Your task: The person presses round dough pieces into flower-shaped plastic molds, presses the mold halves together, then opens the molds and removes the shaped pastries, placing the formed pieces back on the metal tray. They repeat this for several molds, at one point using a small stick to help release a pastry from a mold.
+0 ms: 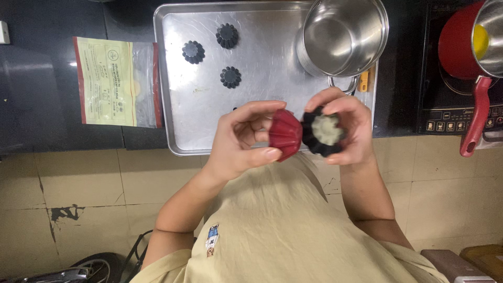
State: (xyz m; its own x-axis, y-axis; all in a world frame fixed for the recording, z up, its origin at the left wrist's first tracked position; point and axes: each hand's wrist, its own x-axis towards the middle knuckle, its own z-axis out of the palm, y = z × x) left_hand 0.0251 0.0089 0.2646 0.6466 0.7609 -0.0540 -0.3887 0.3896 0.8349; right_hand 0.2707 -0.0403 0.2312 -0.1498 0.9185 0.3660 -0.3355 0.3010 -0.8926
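Head view, looking down over my own chest at the counter edge. My left hand [246,139] has its fingers clamped round a dark red fluted mould [285,134], thumb on the near side, fingertips curled over the far rim. My right hand [343,128] grips a black fluted mould [324,132] with a pale filling showing in its centre, fingers closed about its edge. The two moulds touch side by side, held just near of a metal baking tray [262,99] on the dark counter. Three small black fluted cakes [220,54] lie well apart on the far left part of the tray. A steel pot [343,35] stands on the tray's far right corner. Left of the tray lies a clear packet with a yellow label [116,82]. At far right a red saucepan [458,50] sits on a black cooktop [456,112].
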